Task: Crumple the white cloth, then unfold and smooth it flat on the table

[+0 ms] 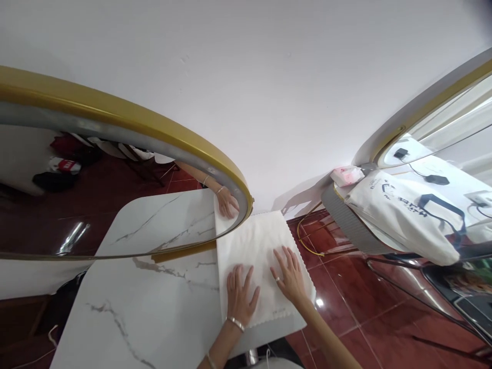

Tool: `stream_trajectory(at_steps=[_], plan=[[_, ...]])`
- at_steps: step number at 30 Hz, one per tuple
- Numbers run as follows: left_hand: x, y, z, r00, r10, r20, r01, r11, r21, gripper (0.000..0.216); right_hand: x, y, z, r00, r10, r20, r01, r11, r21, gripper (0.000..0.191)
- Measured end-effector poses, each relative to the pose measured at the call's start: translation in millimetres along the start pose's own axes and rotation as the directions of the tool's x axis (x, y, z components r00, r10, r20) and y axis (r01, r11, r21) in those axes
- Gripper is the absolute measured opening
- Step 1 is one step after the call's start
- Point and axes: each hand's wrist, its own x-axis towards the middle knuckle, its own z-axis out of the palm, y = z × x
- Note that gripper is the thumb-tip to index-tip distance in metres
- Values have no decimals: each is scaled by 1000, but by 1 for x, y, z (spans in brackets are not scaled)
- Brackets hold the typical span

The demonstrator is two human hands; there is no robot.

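A white cloth (251, 241) with a scalloped edge lies flat along the right end of the marble-patterned table (154, 312). On its lower left part rests my left hand (241, 294), palm down with the fingers spread; bracelets circle that wrist. My right hand (288, 275), with a ring on one finger, lies flat on the cloth's right side, fingers apart. Both hands press on the surface and grip nothing. Small marks, too faint to read, show near the cloth's lower edge.
A gold-framed mirror (154, 125) leans over the table's back and reflects a hand. To the right, a white tote bag (403, 210) and a pink-white packet (347, 176) sit on another surface beside a second mirror (453, 113). Red floor tiles (338, 292) lie between.
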Motion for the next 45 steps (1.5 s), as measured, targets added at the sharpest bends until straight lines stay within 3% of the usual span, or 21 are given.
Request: stream_trajectory(at_steps=[7, 12, 15, 18, 23, 26, 30, 33, 40, 42, 45], plan=[[92, -16, 18, 998, -61, 31, 61, 998, -22, 58, 124, 18, 39, 997, -18, 79, 27, 993, -111, 54], [119, -22, 20, 990, -119, 73, 122, 992, -43, 55, 153, 23, 51, 995, 17, 94, -7, 995, -104, 56], [114, -23, 18, 992, -108, 71, 111, 993, -43, 56, 142, 21, 45, 995, 20, 101, -10, 995, -104, 56], [90, -21, 12, 997, -49, 64, 52, 998, -39, 60, 110, 16, 33, 996, -1, 90, 10, 994, -104, 58], [10, -3, -4, 994, 82, 68, -80, 996, -38, 72, 15, 3, 3, 996, -64, 56, 68, 994, -85, 67], [-43, 11, -15, 993, 94, 66, -96, 995, 22, 71, -48, -4, -16, 992, -80, 96, 89, 992, -91, 66], [-77, 14, -19, 988, 135, 72, -140, 988, 67, 68, -86, -7, -25, 988, -103, 114, 117, 986, -122, 66], [-61, 7, -12, 989, 136, 62, -140, 988, 63, 70, -64, 0, -17, 987, -125, 98, 138, 982, -132, 67], [36, -3, 12, 997, 40, 59, -40, 999, -2, 65, 41, 40, 7, 985, -142, 98, 152, 983, -107, 59], [49, -2, 14, 997, 37, 62, -35, 999, -25, 64, 49, 49, 7, 985, -138, 100, 148, 984, -94, 59], [43, 3, 13, 997, 52, 64, -48, 997, -53, 67, 28, 53, 1, 987, -131, 88, 139, 986, -91, 61]])
